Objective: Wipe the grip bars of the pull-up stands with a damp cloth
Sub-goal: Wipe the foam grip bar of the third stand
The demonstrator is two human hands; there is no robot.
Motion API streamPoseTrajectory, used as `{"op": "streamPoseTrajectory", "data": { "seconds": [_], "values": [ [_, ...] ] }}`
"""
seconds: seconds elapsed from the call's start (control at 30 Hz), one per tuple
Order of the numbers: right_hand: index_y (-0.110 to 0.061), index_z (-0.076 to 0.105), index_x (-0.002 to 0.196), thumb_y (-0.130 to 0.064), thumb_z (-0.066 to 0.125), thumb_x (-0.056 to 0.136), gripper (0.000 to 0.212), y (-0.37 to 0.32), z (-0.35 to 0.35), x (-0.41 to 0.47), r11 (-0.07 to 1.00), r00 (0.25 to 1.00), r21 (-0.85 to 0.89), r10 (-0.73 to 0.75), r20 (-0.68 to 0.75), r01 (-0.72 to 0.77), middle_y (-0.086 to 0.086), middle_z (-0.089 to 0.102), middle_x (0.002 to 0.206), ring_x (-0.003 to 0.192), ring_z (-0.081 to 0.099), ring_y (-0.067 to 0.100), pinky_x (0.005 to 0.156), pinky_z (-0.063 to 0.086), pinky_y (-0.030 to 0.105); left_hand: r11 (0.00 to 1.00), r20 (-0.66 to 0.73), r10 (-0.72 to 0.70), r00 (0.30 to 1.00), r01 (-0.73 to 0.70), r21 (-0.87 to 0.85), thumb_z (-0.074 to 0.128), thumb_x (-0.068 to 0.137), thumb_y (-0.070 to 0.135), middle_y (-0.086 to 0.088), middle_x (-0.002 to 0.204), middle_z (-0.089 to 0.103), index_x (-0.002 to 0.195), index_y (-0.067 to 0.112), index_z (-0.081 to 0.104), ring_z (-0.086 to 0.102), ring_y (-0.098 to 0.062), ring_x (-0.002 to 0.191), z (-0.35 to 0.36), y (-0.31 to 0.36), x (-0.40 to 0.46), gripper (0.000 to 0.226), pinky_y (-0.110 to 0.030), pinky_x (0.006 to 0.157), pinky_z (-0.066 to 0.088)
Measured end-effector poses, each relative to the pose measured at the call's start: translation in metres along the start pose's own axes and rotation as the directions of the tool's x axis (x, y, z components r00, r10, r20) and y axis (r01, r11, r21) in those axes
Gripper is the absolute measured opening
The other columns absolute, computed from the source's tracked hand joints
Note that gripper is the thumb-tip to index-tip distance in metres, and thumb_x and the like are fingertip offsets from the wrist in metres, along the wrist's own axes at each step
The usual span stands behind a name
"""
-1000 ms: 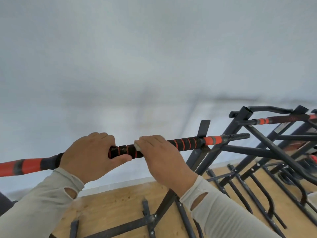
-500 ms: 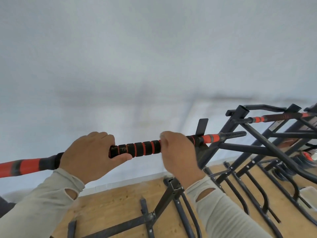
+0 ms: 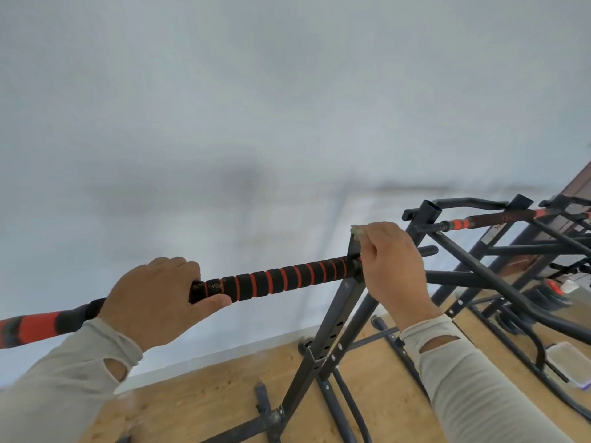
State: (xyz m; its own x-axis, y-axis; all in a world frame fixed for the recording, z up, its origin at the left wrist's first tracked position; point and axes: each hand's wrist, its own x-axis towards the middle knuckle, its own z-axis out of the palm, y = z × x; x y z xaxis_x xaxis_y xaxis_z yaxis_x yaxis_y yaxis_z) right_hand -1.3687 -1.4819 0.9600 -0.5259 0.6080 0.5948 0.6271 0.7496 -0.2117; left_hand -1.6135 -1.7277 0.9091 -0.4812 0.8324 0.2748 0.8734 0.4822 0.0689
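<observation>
At the right end of the black-and-orange grip bar (image 3: pixel 275 281), beside the stand's upright bracket (image 3: pixel 354 251), the right hand (image 3: pixel 395 266) is pinching a small pale cloth (image 3: pixel 357 231), while the left hand (image 3: pixel 153 298) is gripping the bar's left part.

Foam grip bar (image 3: pixel 275 281) is looking matt and spongy, ribbed black and orange, speckled with grit; stand frame (image 3: pixel 332 334) is showing matt black metal, the floor (image 3: pixel 198 388) pale grainy wood.
</observation>
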Motion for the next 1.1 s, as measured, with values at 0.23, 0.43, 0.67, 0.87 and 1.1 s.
{"op": "streamPoseTrajectory", "data": {
  "seconds": [0.23,0.43,0.67,0.87,1.1],
  "values": [
    [-0.023,0.064,0.125,-0.027,0.049,0.105,0.024,-0.022,0.022,-0.023,0.987,0.930,0.122,-0.141,0.339,0.105,-0.009,0.067,0.110,0.106,0.059,0.014,0.097,0.048,0.032,0.996,0.043,0.089,0.995,-0.088,-0.017,0.032,0.081,0.082,0.015,0.079,0.054,0.088,0.035,0.047,0.053,-0.004,0.074,-0.004,0.011,0.010,0.050,-0.024,0.067,0.042],
    [-0.027,0.064,0.101,-0.027,0.055,0.104,0.010,-0.005,0.020,-0.007,0.983,0.909,-0.074,-0.127,0.396,0.170,-0.008,0.066,0.087,0.086,0.063,0.014,0.078,0.053,0.027,0.996,0.037,0.059,0.998,-0.056,-0.062,0.038,0.085,0.079,0.014,0.077,0.053,0.083,0.034,0.044,0.052,-0.004,0.069,-0.004,0.014,0.005,0.046,-0.024,0.062,0.043],
    [-0.023,0.066,0.101,-0.023,0.049,0.104,0.017,-0.039,0.028,-0.016,0.986,0.960,-0.162,-0.001,0.278,0.048,-0.004,0.068,0.083,0.078,0.064,0.020,0.072,0.054,0.034,0.997,0.049,0.057,0.997,-0.055,-0.049,0.037,0.085,0.079,0.014,0.077,0.053,0.082,0.033,0.042,0.052,-0.004,0.067,-0.006,0.015,0.006,0.046,-0.022,0.059,0.039],
    [-0.022,0.065,0.098,-0.014,0.056,0.098,0.012,-0.084,0.049,-0.038,0.956,0.941,0.174,-0.269,0.203,0.236,-0.008,0.068,0.088,0.084,0.062,0.015,0.085,0.054,0.030,0.998,0.039,0.035,0.999,-0.033,-0.056,0.036,0.083,0.080,0.013,0.074,0.054,0.080,0.035,0.043,0.053,-0.003,0.064,-0.007,0.013,0.006,0.046,-0.020,0.057,0.041],
    [-0.030,0.062,0.117,-0.015,0.065,0.092,0.029,0.011,0.014,0.008,0.935,0.883,-0.237,-0.136,0.449,0.265,-0.010,0.063,0.101,0.096,0.061,0.016,0.084,0.053,0.032,0.998,0.026,0.048,0.999,-0.046,-0.052,0.037,0.083,0.081,0.014,0.073,0.054,0.080,0.035,0.043,0.052,-0.002,0.064,-0.008,0.014,0.004,0.046,-0.020,0.057,0.041]
  ]
}}
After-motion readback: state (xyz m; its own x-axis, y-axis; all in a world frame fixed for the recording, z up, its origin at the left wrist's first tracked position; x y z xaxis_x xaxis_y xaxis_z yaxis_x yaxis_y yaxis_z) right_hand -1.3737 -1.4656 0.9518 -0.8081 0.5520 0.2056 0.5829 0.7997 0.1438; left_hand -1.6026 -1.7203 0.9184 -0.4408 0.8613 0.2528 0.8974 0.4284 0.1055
